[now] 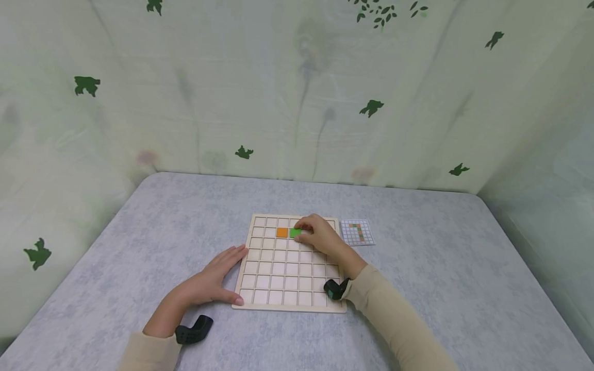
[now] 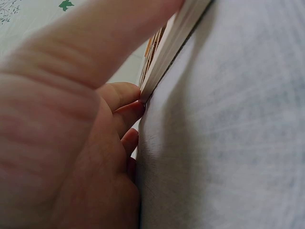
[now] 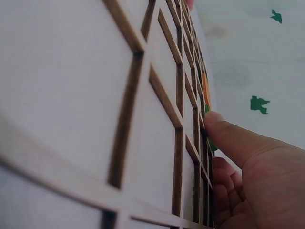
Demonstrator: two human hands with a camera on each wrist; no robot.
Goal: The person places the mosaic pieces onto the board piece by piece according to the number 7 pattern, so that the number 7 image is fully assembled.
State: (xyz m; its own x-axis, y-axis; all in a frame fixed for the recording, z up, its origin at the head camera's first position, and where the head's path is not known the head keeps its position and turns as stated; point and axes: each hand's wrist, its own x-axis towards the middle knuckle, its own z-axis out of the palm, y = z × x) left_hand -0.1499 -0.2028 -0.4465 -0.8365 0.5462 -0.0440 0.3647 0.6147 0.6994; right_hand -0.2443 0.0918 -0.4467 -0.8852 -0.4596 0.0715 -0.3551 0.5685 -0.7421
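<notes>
A wooden grid board point(image 1: 286, 309) with square cells lies flat on the table. In its second row from the top sit an orange tile point(image 1: 282, 232) and, to the right of it, a green tile point(image 1: 295, 233). My right hand point(image 1: 319, 234) pinches the green tile, partly covering it; in the right wrist view the thumb point(image 3: 228, 133) lies against the green. Along the board's left side rests my left hand point(image 1: 215, 278), fingers stretched out and spread. Its thumb touches the lower left corner, and its fingertips meet the left edge, as the left wrist view also shows.
To the right of the board's upper corner lies a small pattern card point(image 1: 357, 232) printed with a grid and orange and green squares. The grey table point(image 1: 441, 247) ends at the back against a pale curtain point(image 1: 278, 103) with green bird shapes.
</notes>
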